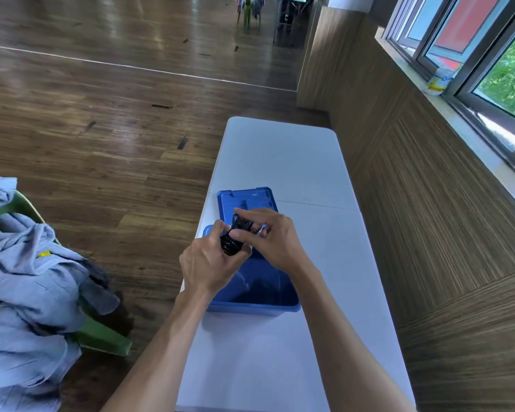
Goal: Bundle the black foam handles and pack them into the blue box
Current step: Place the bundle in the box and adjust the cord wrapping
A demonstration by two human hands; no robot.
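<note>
Black foam handles (232, 244): held above open blue box (252, 307); left hand (204, 263) closed round them; right hand (272, 242) pinching the top; bundling apparently unfinished; packing remains; lid (244, 200) behind box.

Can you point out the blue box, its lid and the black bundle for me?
blue box (252, 307): head view, near rim.
lid (244, 200): head view, top face.
black bundle (231, 246): head view, glossy lower end between both hands.
</note>
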